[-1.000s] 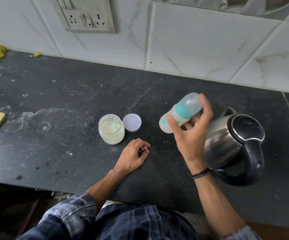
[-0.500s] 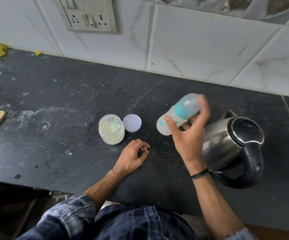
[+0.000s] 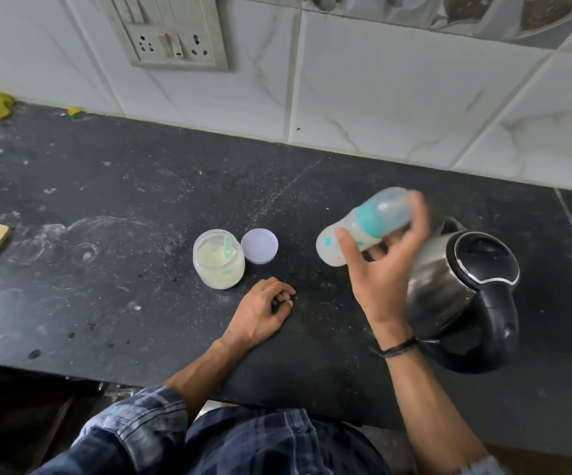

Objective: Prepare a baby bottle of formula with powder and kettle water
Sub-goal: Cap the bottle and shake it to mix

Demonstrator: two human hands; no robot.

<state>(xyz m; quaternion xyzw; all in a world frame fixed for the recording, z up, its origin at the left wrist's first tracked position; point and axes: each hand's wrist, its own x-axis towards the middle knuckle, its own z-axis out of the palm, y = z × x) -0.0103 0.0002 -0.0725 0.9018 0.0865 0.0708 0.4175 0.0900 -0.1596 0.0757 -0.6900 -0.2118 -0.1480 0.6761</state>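
Right hand [image 3: 380,279] grips tilted bottle [image 3: 358,231]; left hand [image 3: 260,310] idle, loosely curled. I fear slip, leak, knock against kettle [image 3: 449,279].

In right hand [image 3: 380,279], bottle [image 3: 363,231] lies flatter than one second ago. Capped end swings slightly right, closer to kettle [image 3: 449,286] spout. Motion blur spreads: fingertips [image 3: 418,214] and capped end sharp one second back, softer half second back, smeared now. Fingers beneath bottle show a little more. View tilts slightly: wall socket [image 3: 174,46] sits lower in frame, more of plate above it visible.
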